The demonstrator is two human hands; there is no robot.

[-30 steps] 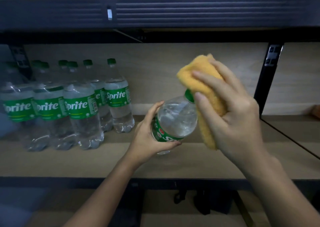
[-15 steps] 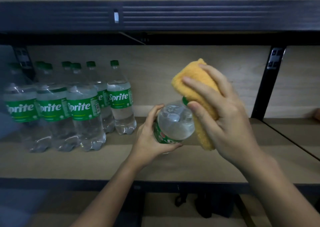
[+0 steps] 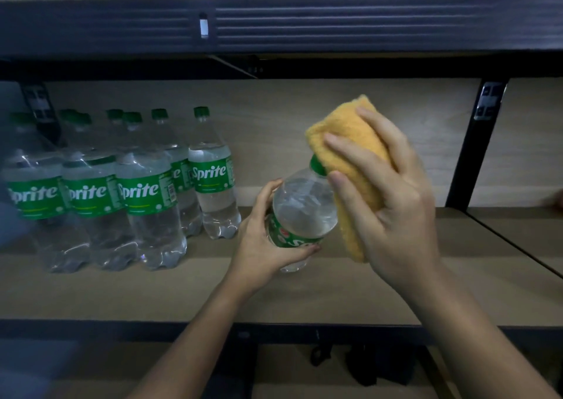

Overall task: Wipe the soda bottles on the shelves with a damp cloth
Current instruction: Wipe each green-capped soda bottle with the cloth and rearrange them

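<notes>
One bottle (image 3: 301, 212) tilted in my left hand (image 3: 265, 246); right hand (image 3: 393, 203) clamps cloth (image 3: 350, 142) over its cap; next, I wipe downward.

Both bare forearms reach up and forward from the near edge, converging toward the middle. The left hand (image 3: 268, 240) sits lower and left, back of the hand toward the viewer, fingers and thumb curled round the bottle (image 3: 301, 212) it holds. The right hand (image 3: 393, 203) is higher and right, larger in view, back facing the viewer, fingers spread and bent over the cloth (image 3: 350, 142) it grips, thumb pointing left toward the left hand.
</notes>
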